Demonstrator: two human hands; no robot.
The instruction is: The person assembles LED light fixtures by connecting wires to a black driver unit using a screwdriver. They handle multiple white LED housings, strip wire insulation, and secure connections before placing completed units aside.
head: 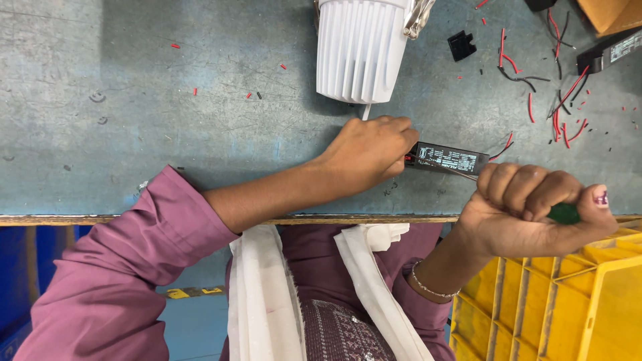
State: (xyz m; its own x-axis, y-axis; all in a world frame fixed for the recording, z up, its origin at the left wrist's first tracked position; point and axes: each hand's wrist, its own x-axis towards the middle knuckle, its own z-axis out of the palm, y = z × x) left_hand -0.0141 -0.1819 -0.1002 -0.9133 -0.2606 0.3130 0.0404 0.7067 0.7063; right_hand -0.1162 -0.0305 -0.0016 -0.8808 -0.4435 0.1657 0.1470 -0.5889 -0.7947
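Observation:
My left hand (371, 150) rests on the grey-blue table, fingers curled against the left end of a small black driver box (447, 159) where its red wires come out. My right hand (535, 207) is fisted around a green tool handle (564, 214); a thin shaft runs from it toward the box. A white ribbed lamp housing (361, 50) stands just beyond my left hand, a white wire dropping from it toward my fingers.
Red and black wire offcuts (558, 100) lie scattered at the far right, with a small black clip (461, 45) and another black box (612, 50). A yellow plastic crate (575, 301) sits below the table edge (134, 219) at my right.

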